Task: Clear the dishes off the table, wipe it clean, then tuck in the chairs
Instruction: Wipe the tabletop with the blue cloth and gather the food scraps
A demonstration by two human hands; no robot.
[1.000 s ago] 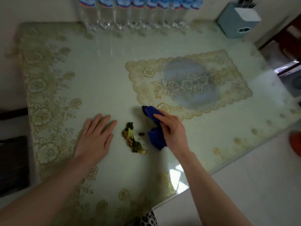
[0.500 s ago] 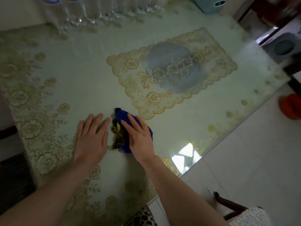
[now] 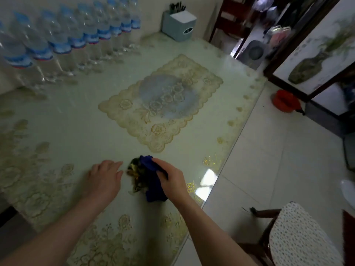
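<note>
My right hand (image 3: 173,182) presses a blue cloth (image 3: 152,181) against a heap of food scraps (image 3: 137,176) on the table (image 3: 76,131), near its 5 o'clock edge; my left hand (image 3: 103,179), flat with fingers loosely spread at the heap's 9 o'clock, walls it in, apparently so nothing scatters

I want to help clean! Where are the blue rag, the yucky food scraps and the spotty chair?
Crumpled blue cloth rag (image 3: 153,191): head view, on its lower fold beside the right hand.
Greenish-yellow food scraps (image 3: 136,176): head view, middle of the pile.
Wooden chair with white dotted cushion (image 3: 299,237): head view, on the cushion.
</note>
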